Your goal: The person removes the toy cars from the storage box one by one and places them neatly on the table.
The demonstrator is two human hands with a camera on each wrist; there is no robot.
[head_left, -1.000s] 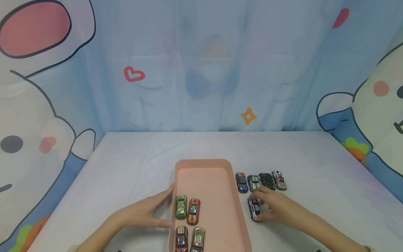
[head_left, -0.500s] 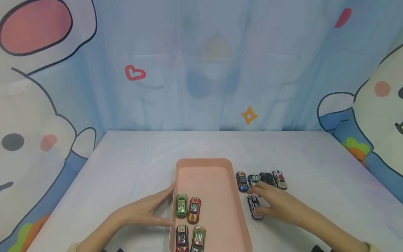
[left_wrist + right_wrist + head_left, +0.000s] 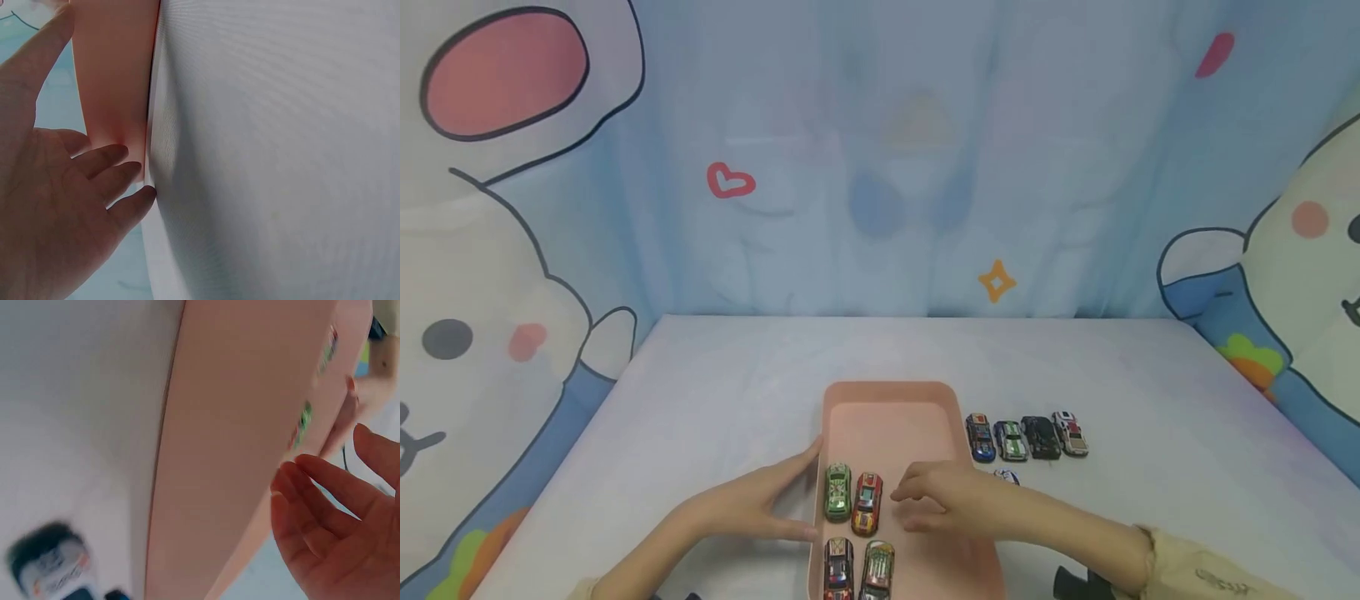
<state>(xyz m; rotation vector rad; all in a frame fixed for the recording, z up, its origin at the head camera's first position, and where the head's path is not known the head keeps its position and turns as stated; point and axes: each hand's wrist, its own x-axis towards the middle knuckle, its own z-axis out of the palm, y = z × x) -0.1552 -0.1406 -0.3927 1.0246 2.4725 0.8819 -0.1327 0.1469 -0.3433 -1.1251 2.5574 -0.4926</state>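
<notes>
My left hand (image 3: 745, 504) touches the left wall of the pink tray (image 3: 891, 390) with its fingers and thumb spread. In the left wrist view that hand (image 3: 69, 187) lies along the tray's outer side (image 3: 115, 69). My right hand (image 3: 951, 500) is over the tray, holding nothing, its fingers loosely bent toward a red-and-yellow toy car (image 3: 867, 504). Left of that stands a green toy car (image 3: 837, 492). Nearer me in the tray are a dark toy car (image 3: 838, 568) and a green-and-orange one (image 3: 877, 570). My right forearm mostly hides a white-and-dark toy car (image 3: 1007, 476) on the table.
Right of the tray, a row holds a blue toy car (image 3: 980, 437), a green-and-white one (image 3: 1011, 440), a black one (image 3: 1041, 437) and a white-and-red one (image 3: 1070, 433). A cartoon-printed curtain (image 3: 910, 250) hangs behind the white table (image 3: 737, 375).
My right hand has let go of the white-and-dark toy car and moved left over the tray, leaving the car on the table. My left hand stays at the tray's left wall.
</notes>
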